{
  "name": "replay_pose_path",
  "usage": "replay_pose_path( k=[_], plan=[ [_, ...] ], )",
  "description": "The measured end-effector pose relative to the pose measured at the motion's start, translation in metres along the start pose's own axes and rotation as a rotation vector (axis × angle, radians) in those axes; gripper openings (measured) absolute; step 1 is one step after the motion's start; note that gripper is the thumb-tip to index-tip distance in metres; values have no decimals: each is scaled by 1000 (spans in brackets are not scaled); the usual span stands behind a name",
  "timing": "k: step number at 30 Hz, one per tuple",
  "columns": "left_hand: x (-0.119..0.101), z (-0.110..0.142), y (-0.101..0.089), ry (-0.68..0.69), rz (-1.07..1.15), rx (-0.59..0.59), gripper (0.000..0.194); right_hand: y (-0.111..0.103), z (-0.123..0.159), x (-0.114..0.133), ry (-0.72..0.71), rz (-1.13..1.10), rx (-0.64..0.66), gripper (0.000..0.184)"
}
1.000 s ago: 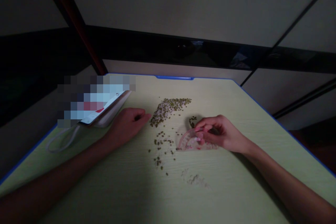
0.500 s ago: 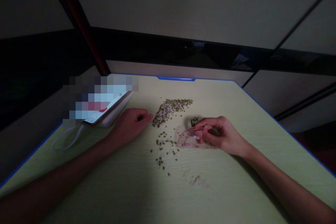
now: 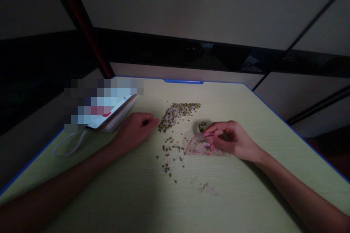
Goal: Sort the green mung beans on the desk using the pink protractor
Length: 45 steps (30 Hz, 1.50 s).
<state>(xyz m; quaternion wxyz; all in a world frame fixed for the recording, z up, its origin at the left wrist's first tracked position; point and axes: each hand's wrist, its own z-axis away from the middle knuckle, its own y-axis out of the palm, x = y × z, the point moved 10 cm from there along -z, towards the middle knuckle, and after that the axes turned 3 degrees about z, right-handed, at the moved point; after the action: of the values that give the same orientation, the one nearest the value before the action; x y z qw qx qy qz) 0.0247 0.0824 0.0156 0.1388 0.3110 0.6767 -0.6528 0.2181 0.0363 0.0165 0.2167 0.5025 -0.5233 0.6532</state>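
Note:
My right hand [image 3: 232,140] pinches a clear protractor [image 3: 194,145] with pink markings between thumb and fingers, low over the table. Part of the protractor is hidden behind the fingers. Just beyond it lies a small cluster of green beans [image 3: 202,126], and loose beans [image 3: 171,148] are scattered to its left. My left hand [image 3: 136,127] rests on the table as a loose fist, seemingly holding nothing. Its tip is beside a heap of green beans mixed with pale grains [image 3: 177,113]. Nearer to me is a small patch of pale grains [image 3: 205,187].
A phone [image 3: 100,116], its screen partly blurred out, leans on a pale stand [image 3: 117,116] at the left, with a white strap loop [image 3: 68,149] beside it. The light wooden table [image 3: 224,98] has a blue rim. Dark-striped cabinet panels [image 3: 186,11] stand behind.
My right hand has shifted the protractor slightly back and forth beside the scattered beans, and a few loose beans moved a little. My left hand stays put. The view has shifted slightly.

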Motion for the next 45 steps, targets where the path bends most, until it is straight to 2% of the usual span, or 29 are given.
replay_pose_path(
  k=[3,12,18,22,34,45],
  plan=[
    [0,0,-1,9,-2,-8,36,-4,0,2,-12,8,-25,17],
    [1,0,1,16,1,2,36,4,0,-2,23,11,13,20],
    [1,-1,0,6,-7,-1,36,-8,-1,-3,15,59,-66,18],
    [1,0,0,7,-4,0,36,-8,-3,-5,16,67,-91,18],
    [1,0,-1,12,-4,-10,36,10,0,-2,1,4,57,22],
    [0,0,0,3,-4,6,35,5,-2,-5,15,-14,2,22]
  ],
)
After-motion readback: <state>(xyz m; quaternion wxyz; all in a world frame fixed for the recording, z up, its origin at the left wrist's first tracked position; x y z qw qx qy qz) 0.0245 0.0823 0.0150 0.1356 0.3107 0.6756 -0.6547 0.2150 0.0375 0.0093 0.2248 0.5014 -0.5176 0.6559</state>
